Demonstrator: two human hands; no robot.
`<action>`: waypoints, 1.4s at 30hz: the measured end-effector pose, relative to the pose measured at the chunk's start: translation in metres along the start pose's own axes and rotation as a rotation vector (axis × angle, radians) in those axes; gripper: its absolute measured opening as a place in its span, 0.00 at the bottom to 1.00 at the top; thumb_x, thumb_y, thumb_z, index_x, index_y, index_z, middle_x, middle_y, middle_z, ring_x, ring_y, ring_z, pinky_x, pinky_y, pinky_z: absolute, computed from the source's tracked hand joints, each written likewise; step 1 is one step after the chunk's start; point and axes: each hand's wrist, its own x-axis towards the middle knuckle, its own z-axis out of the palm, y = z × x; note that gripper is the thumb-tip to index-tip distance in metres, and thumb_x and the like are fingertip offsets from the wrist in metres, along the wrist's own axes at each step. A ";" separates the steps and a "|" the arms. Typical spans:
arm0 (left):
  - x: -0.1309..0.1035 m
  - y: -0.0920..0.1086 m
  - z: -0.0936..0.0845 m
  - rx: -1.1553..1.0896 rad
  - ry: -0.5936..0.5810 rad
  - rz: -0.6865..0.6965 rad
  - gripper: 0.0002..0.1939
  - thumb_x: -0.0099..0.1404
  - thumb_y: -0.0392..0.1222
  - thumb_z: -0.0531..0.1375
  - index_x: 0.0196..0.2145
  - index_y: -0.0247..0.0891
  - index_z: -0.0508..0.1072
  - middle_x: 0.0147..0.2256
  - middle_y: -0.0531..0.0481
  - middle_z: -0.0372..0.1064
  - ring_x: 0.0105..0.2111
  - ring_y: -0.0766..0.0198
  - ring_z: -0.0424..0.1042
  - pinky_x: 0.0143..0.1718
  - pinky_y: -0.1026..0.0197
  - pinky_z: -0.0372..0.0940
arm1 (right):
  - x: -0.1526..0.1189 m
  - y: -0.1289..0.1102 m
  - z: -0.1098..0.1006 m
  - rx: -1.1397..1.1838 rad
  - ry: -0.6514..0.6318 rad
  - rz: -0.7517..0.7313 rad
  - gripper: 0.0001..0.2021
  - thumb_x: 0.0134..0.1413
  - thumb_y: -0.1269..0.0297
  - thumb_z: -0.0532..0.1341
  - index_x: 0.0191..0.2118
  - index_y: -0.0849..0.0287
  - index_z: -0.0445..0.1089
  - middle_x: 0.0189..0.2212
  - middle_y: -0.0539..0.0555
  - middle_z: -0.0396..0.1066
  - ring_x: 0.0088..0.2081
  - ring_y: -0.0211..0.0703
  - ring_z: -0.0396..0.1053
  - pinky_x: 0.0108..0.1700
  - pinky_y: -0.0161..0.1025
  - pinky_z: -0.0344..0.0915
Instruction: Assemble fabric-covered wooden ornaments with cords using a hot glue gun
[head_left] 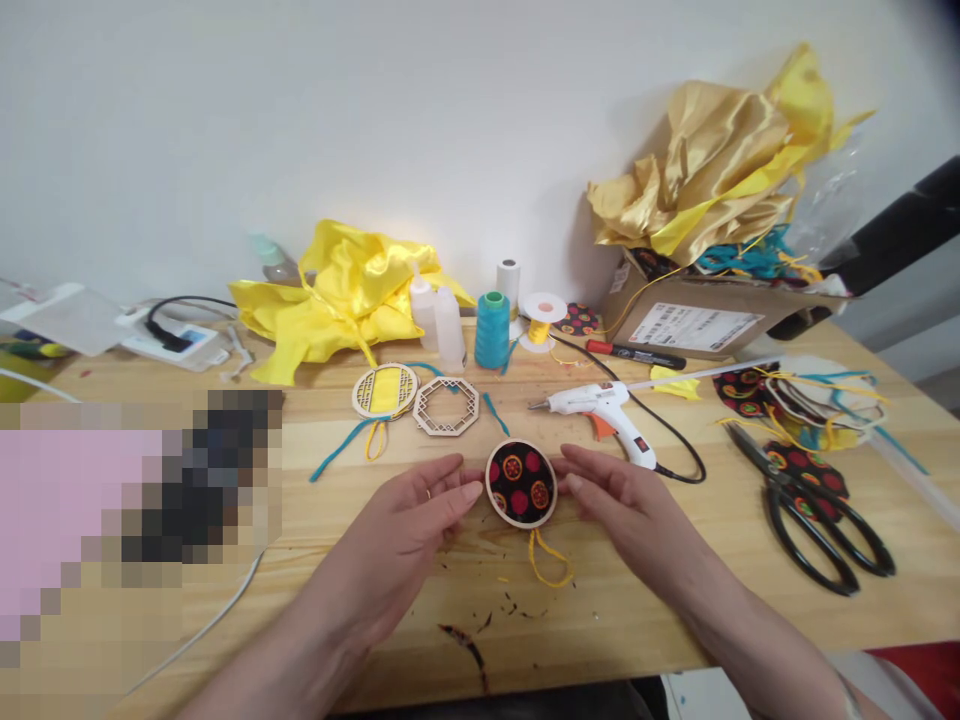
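Note:
A round wooden-rimmed disc (522, 484) with black fabric patterned in red and orange is held between my two hands. A teal cord sticks out at its top and a yellow cord loop (551, 562) hangs from its bottom. My left hand (420, 515) pinches the disc's left edge with fingertips and thumb. On the opposite edge, my right hand (619, 500) grips the rim the same way. Beyond the disc lie an octagonal wooden lattice frame (446, 406) and a round lattice piece with a yellow centre (385, 391).
A white glue gun (600, 405) with a black cable lies behind my right hand. Black scissors (806, 515) rest at the right. Bottles (450, 330), a teal thread spool (492, 332), yellow fabric (349, 290) and a full cardboard box (690, 315) stand along the back. Dark scraps lie near the front.

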 end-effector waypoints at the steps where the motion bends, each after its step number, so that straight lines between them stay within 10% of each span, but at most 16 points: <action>1: 0.001 0.000 0.001 0.002 0.005 0.008 0.22 0.53 0.41 0.67 0.46 0.34 0.71 0.43 0.42 0.74 0.42 0.57 0.70 0.37 0.59 0.60 | 0.000 0.000 0.000 -0.001 0.000 0.002 0.19 0.49 0.62 0.61 0.48 0.58 0.72 0.43 0.57 0.76 0.44 0.50 0.73 0.47 0.48 0.69; 19: 0.021 -0.004 0.011 0.200 -0.067 0.171 0.17 0.53 0.36 0.65 0.43 0.37 0.76 0.41 0.47 0.77 0.44 0.55 0.74 0.48 0.56 0.65 | 0.011 0.003 -0.007 0.086 -0.004 0.066 0.23 0.46 0.58 0.64 0.50 0.60 0.70 0.44 0.59 0.75 0.46 0.51 0.73 0.50 0.49 0.67; 26: 0.024 0.006 0.012 0.181 -0.119 0.270 0.17 0.55 0.37 0.65 0.44 0.41 0.76 0.40 0.49 0.78 0.41 0.57 0.75 0.46 0.55 0.66 | 0.027 -0.018 -0.006 0.164 -0.227 -0.017 0.15 0.49 0.57 0.63 0.42 0.59 0.76 0.35 0.53 0.78 0.37 0.45 0.74 0.43 0.43 0.70; 42: 0.036 0.001 0.000 0.177 -0.205 0.298 0.14 0.59 0.40 0.63 0.44 0.41 0.77 0.44 0.49 0.77 0.45 0.56 0.73 0.50 0.58 0.63 | 0.027 -0.014 0.009 0.105 -0.041 -0.233 0.08 0.52 0.65 0.61 0.38 0.54 0.77 0.33 0.50 0.78 0.34 0.43 0.74 0.39 0.38 0.72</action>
